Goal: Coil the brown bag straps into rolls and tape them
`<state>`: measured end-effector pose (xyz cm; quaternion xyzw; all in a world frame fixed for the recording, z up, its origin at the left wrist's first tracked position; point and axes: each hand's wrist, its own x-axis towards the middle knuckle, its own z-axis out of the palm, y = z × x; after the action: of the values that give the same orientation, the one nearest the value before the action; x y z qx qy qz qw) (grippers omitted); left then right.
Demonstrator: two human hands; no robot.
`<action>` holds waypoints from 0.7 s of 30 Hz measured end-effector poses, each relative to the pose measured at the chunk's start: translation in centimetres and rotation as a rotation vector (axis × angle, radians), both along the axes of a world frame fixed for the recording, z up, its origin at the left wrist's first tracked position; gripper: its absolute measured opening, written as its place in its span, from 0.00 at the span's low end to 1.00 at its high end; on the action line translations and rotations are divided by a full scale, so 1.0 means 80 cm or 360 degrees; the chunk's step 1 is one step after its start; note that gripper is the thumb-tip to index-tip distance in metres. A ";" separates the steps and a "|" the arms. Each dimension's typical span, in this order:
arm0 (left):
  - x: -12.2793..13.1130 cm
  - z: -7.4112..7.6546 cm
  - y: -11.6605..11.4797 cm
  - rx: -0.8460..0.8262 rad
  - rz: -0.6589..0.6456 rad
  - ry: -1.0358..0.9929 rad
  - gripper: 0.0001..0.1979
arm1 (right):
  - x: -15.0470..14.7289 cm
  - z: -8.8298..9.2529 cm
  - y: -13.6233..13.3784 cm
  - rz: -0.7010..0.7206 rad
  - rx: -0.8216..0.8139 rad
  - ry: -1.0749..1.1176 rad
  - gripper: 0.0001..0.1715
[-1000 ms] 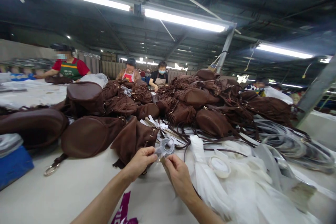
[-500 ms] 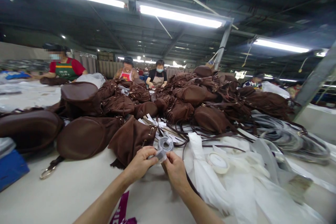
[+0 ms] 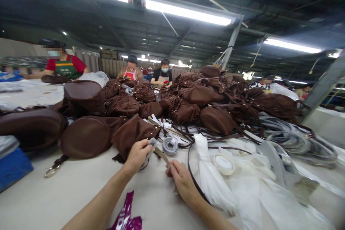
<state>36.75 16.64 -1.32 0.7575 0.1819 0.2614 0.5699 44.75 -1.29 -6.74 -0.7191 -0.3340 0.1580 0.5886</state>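
Observation:
My left hand [image 3: 138, 154] is closed on a piece of clear plastic [image 3: 152, 142], its fingers pinched together beside a dark brown bag [image 3: 129, 133]. From there a narrow tan-brown strap [image 3: 161, 154] runs to my right hand [image 3: 181, 176], whose thumb and fingers grip its near end. Whether the plastic still covers part of the strap I cannot tell. Just beyond the strap lies a grey coiled roll [image 3: 170, 146], apart from both hands. A dark thin strap [image 3: 192, 172] curves past my right hand on the table.
Brown bags [image 3: 199, 95] are heaped across the far side. White wrapping [image 3: 242, 190] and a tape roll [image 3: 223, 164] lie right, with coiled clear tubing [image 3: 293, 143] beyond. A blue box [image 3: 14, 169] stands left; a purple wrapper [image 3: 125, 212] lies near me. Co-workers sit behind the heap.
My hands have drawn apart, the left up and leftward with the plastic, the right slightly downward. The strap between them now shows. The grey roll lies fully visible beyond them.

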 end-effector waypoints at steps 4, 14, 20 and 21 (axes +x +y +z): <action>-0.006 0.003 0.012 -0.0138 -0.0032 0.0005 0.15 | 0.011 0.019 -0.005 0.0170 -0.0140 -0.0323 0.03; 0.002 -0.011 -0.019 0.0141 -0.0167 -0.0008 0.09 | 0.015 0.052 0.035 0.0188 -0.0183 0.0282 0.15; -0.004 -0.003 -0.020 0.0382 -0.0185 0.0022 0.07 | 0.011 0.037 0.041 0.0050 -0.0159 0.0299 0.19; -0.005 -0.001 -0.020 0.0421 -0.0174 0.0039 0.08 | 0.012 0.038 0.042 0.0035 -0.0149 0.0282 0.18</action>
<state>36.35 15.01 -1.38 0.8379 0.1113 0.2423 0.4763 45.67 2.08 -3.73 -0.7254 -0.2806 0.2430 0.5797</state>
